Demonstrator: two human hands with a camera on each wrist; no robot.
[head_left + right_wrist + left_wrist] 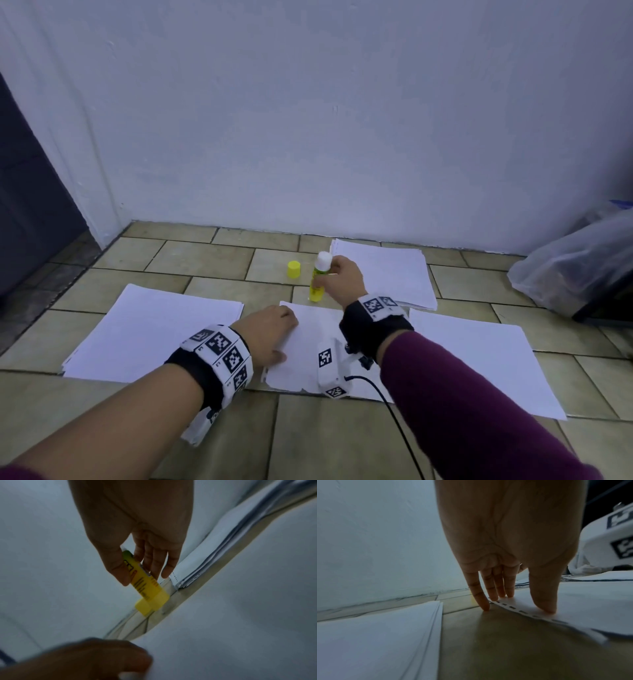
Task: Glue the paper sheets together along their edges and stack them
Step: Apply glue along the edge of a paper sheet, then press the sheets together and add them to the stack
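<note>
A plain indoor room, likely in a home, seen from floor level. Beige rectangular floor tiles fill the lower frame and meet a bare white painted wall above. A dark doorway opens at left; a filled plastic bag sits at right.

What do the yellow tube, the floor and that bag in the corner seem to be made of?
The glue stick, held by the right hand, looks like smooth glossy plastic with a printed label. The floor looks like matte beige ceramic or stone tile, with dark grout lines showing. The bag seems thin translucent plastic film: it is crinkled and its contents show through dimly.
</note>
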